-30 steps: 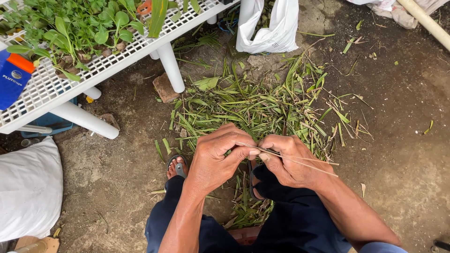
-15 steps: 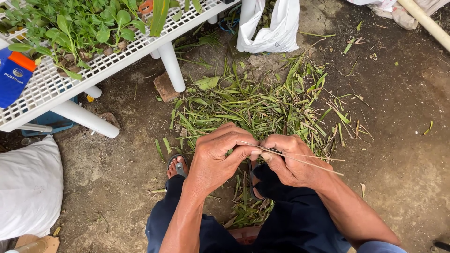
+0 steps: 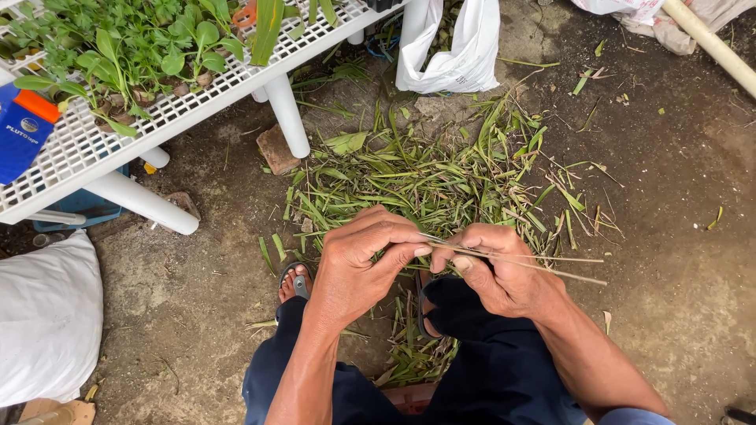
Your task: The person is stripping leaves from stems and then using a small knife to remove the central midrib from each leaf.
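Both hands met just above the pile of green leaf strips (image 3: 425,185) on the dirt ground. The left hand (image 3: 358,264) pinched the near ends of thin pale sticks (image 3: 520,260); the right hand (image 3: 500,267) closed its grip around them, their tips pointing right of the pile.

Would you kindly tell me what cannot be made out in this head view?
- Where the thin sticks start: hidden inside the left hand and right hand.
- The right foot: covered by the right hand and dark trousers.
- The blue container: cut off by the left edge.
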